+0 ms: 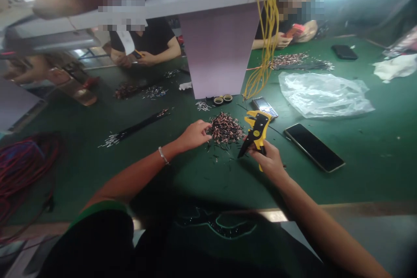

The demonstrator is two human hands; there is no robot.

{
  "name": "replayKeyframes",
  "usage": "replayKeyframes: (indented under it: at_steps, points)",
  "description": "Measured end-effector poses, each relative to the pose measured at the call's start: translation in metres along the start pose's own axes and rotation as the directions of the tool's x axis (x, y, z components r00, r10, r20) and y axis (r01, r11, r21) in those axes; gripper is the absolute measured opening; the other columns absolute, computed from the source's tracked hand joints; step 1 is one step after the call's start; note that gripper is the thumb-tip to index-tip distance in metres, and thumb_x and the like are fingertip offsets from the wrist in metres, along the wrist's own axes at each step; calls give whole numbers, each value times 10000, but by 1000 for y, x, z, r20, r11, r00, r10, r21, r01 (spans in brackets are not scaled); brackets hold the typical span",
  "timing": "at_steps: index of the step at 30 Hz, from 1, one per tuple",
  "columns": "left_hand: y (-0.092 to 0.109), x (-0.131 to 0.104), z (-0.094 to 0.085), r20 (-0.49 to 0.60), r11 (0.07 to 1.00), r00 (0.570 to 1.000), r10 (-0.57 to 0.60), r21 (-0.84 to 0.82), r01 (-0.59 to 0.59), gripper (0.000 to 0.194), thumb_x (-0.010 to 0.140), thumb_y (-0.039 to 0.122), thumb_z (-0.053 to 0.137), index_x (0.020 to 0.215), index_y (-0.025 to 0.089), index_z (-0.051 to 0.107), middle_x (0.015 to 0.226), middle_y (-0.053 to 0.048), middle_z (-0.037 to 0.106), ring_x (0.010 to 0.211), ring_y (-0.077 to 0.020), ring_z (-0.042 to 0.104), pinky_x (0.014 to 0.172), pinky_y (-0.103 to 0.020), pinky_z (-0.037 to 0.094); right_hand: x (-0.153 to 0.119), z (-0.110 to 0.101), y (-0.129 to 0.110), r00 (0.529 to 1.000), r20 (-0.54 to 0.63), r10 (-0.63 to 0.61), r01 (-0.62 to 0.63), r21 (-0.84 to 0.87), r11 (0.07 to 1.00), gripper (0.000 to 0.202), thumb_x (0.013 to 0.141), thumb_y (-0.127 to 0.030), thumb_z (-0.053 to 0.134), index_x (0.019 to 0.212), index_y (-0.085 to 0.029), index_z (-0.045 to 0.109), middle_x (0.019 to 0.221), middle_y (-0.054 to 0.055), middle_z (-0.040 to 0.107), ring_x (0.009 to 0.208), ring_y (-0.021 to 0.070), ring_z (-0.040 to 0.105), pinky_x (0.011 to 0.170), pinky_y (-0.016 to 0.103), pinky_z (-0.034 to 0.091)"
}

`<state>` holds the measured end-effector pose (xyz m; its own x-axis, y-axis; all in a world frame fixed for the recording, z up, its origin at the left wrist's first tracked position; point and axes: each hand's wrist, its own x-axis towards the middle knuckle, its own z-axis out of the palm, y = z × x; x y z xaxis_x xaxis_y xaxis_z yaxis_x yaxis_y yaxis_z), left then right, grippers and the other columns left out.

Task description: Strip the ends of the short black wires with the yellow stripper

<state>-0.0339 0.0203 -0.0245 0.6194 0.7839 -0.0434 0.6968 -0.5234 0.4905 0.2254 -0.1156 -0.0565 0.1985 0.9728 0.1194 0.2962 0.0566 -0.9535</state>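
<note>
My right hand [269,158] is wrapped round the handles of a yellow and black wire stripper [257,132], its jaws pointing up and away from me. My left hand [195,134] reaches to the left edge of a pile of short copper-coloured and black wire pieces [226,128], with thumb and fingertips bent close together; whether they hold a piece is too small to tell. Loose dark bits lie on the green table [202,182] in front of the pile. To the left is a bundle of black wires [140,125] with pale ends.
Right of the tool lie a black phone [314,147], a keypad phone [264,107] and a clear plastic bag [325,95]. Yellow wires [269,39] hang from the shelf. Two tape rolls [223,100] sit behind the pile. Red cables [26,165] are at left. People work opposite.
</note>
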Motion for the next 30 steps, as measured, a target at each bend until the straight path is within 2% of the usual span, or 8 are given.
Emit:
replayKeyframes:
  at_steps: [6,11,15,17,19,22,27,30]
  points:
    - [3,-14,6,133,984,987,-90,165,67,433,722,295,647,1138,173,644,994,-79,604,833,-221,607,786,-361,497,-1,2,-2,1000,9,-30,30,4,1000,96,730,-288,612,754,-201,577,741,12,627,675,181,538,655,320,452]
    - [1,16,23,-63,999,998,23,35,-21,364,742,107,532,1074,162,672,997,-87,607,796,-191,606,812,-362,513,-1,6,-5,994,51,-101,103,-40,994,125,738,-321,602,713,-208,556,694,-1,590,639,167,508,622,302,427]
    - [9,42,16,-154,999,987,44,-4,-45,309,767,116,518,1023,153,688,1032,-93,620,814,-182,617,833,-371,525,0,5,-7,990,88,-113,117,-41,992,125,725,-317,607,700,-208,552,682,-7,581,631,163,506,618,294,422]
    - [14,43,13,-172,991,985,25,-124,-47,276,781,145,540,1008,153,696,1009,-85,646,782,-171,627,809,-368,536,0,5,-9,988,107,-108,111,-22,994,125,719,-314,608,694,-205,553,679,-9,573,628,160,498,612,290,417]
    - [20,38,12,-117,928,992,-47,-372,0,255,806,182,559,1020,139,692,910,-72,672,695,-150,628,729,-349,552,-1,5,-11,985,148,-94,94,8,996,116,719,-310,606,718,-198,572,677,-12,560,622,156,479,595,282,409]
    - [30,26,14,30,732,994,-109,-674,101,288,830,233,592,1069,91,667,775,-63,672,641,-141,622,629,-319,548,-5,8,-16,971,223,-90,83,42,996,128,724,-300,599,782,-186,611,667,-18,536,613,152,463,575,274,400]
    - [45,6,14,207,488,977,43,-858,160,299,725,170,685,1012,87,684,913,-105,692,741,-154,646,633,-300,537,-14,17,-26,942,263,-208,218,-8,976,62,753,-261,572,749,-200,563,707,4,562,647,167,491,608,289,428]
    - [52,-9,13,271,436,954,126,-879,192,323,666,126,731,988,121,698,897,-79,690,786,-160,643,690,-310,534,-16,21,-32,929,229,-290,311,-65,948,32,768,-226,563,748,-219,539,704,9,564,639,176,500,601,294,440]
